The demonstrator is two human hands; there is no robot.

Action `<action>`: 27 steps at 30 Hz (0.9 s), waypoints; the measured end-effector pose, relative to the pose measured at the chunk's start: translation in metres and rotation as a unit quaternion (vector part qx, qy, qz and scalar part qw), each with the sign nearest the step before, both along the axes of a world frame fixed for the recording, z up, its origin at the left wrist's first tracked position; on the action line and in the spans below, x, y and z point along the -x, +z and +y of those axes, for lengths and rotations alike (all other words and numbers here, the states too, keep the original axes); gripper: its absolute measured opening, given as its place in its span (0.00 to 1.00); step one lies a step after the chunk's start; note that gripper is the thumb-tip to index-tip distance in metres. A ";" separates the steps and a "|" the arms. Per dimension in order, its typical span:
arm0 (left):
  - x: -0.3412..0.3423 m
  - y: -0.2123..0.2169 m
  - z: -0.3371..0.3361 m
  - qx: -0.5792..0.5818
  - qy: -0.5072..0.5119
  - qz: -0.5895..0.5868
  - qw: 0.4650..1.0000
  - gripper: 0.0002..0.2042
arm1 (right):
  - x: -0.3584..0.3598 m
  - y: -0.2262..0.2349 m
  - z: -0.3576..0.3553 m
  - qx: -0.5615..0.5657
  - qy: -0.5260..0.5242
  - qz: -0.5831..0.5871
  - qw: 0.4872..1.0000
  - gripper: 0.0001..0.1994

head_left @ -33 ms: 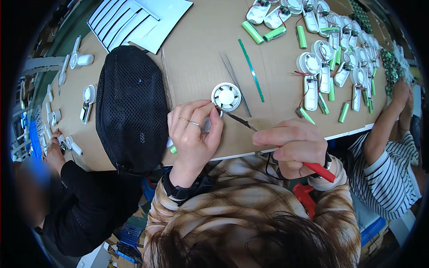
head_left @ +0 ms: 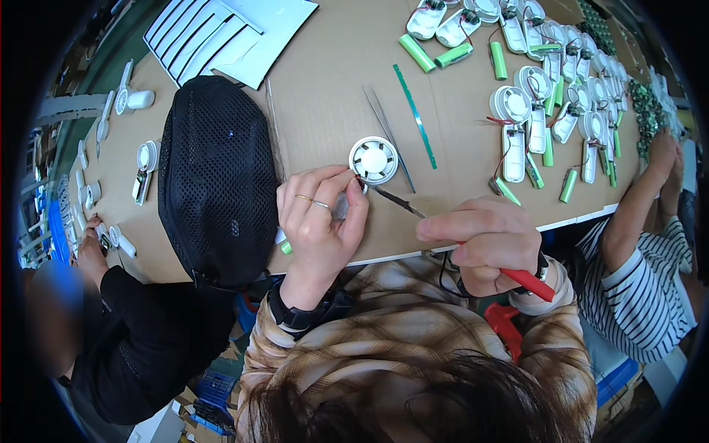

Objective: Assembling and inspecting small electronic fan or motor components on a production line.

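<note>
A soldering iron (head_left: 526, 282) with a red handle is gripped in my right hand (head_left: 491, 240). Its dark tip reaches left to the near edge of a round white fan-like housing (head_left: 374, 160). There, my left hand (head_left: 321, 210) pinches with thumb and forefinger; a bit of dark red shows by the tip, but what the fingers hold is too small to name. Under this hand lies a partly hidden white part, and the end of a green battery cell (head_left: 286, 246) peeks out beside the wrist. Metal tweezers (head_left: 389, 136) lie just beyond the housing.
Left of my hands stands a large black mesh bag (head_left: 214, 177). A thin green strip (head_left: 415, 114) lies past the tweezers. Several white housings (head_left: 511, 105) wired to green cells (head_left: 498, 60) crowd the right. Slotted white sheets (head_left: 221, 37) lie far left. Co-workers sit on both sides.
</note>
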State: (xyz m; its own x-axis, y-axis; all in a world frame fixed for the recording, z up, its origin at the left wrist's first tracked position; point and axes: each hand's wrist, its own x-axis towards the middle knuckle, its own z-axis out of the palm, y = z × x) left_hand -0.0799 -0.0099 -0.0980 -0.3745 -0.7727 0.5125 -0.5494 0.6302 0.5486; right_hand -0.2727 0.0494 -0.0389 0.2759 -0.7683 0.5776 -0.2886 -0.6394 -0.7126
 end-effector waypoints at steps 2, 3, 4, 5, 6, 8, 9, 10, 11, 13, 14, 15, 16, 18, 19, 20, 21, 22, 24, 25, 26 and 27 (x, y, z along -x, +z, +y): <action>0.000 -0.001 -0.001 0.001 -0.004 0.000 1.000 0.07 | -0.002 -0.005 0.001 0.008 -0.006 -0.008 1.000 0.10; 0.000 -0.001 -0.001 0.003 -0.006 0.001 1.000 0.07 | -0.002 -0.007 0.001 0.012 -0.009 -0.012 1.000 0.10; 0.000 -0.001 -0.001 0.004 -0.008 0.001 1.000 0.07 | -0.003 -0.008 0.002 0.011 -0.010 -0.012 1.000 0.10; 0.000 0.000 -0.001 0.004 -0.008 0.000 1.000 0.07 | -0.003 -0.009 0.001 0.013 -0.009 -0.015 1.000 0.10; 0.000 0.003 -0.001 -0.005 -0.011 0.000 1.000 0.07 | -0.003 -0.010 0.001 0.016 -0.007 -0.017 1.000 0.10; 0.001 0.006 0.000 -0.021 -0.017 0.001 1.000 0.05 | -0.004 -0.010 0.000 0.017 -0.005 -0.020 1.000 0.10; 0.001 0.007 0.000 -0.022 -0.017 0.000 1.000 0.05 | -0.003 -0.009 -0.001 0.026 -0.005 -0.003 1.000 0.10; 0.001 0.007 -0.001 -0.020 -0.018 0.000 1.000 0.05 | -0.003 -0.008 -0.001 0.035 -0.004 0.014 0.999 0.09; 0.001 0.007 -0.001 -0.019 -0.019 -0.001 1.000 0.05 | -0.003 -0.008 -0.001 0.044 -0.004 0.032 0.998 0.09; 0.001 0.006 -0.001 -0.018 -0.021 -0.001 1.000 0.05 | -0.005 -0.010 -0.001 0.055 -0.010 0.033 0.998 0.09; 0.001 0.006 -0.001 -0.018 -0.021 0.000 1.000 0.05 | -0.006 -0.011 -0.001 0.065 -0.017 0.035 0.997 0.08; 0.001 0.006 -0.001 -0.017 -0.022 0.001 1.000 0.05 | -0.008 -0.012 -0.001 0.077 -0.023 0.036 0.996 0.08; 0.001 0.006 -0.002 -0.016 -0.022 0.002 1.000 0.05 | -0.010 -0.014 -0.001 0.076 -0.023 0.035 0.996 0.08; 0.001 0.006 -0.002 -0.017 -0.022 0.002 1.000 0.06 | -0.013 -0.017 -0.002 0.084 -0.032 0.028 0.996 0.08; 0.001 0.005 -0.002 -0.017 -0.022 0.002 1.000 0.06 | -0.014 -0.017 -0.002 0.088 -0.037 0.025 0.995 0.07; 0.001 0.005 -0.002 -0.016 -0.021 0.002 1.000 0.06 | -0.014 -0.016 -0.003 0.088 -0.036 0.024 0.995 0.07; 0.000 0.003 -0.002 -0.017 -0.021 0.001 1.000 0.06 | -0.013 -0.013 -0.002 0.057 -0.030 0.038 0.997 0.08; 0.000 0.001 -0.001 -0.021 -0.017 0.007 1.000 0.07 | -0.012 -0.010 -0.002 0.026 -0.023 0.051 0.998 0.09; -0.001 -0.001 -0.001 -0.030 -0.009 0.019 0.999 0.08 | -0.013 -0.008 -0.003 -0.004 -0.016 0.063 0.998 0.09; -0.001 -0.001 -0.001 -0.030 -0.010 0.019 0.999 0.08 | -0.015 -0.007 -0.004 -0.008 -0.019 0.060 0.998 0.09; -0.002 0.000 -0.002 -0.023 -0.016 0.006 1.000 0.08 | -0.018 -0.006 -0.004 -0.013 -0.022 0.058 0.998 0.08; -0.003 0.001 -0.002 -0.015 -0.022 -0.008 1.000 0.09 | -0.019 -0.006 -0.005 -0.017 -0.025 0.055 0.998 0.08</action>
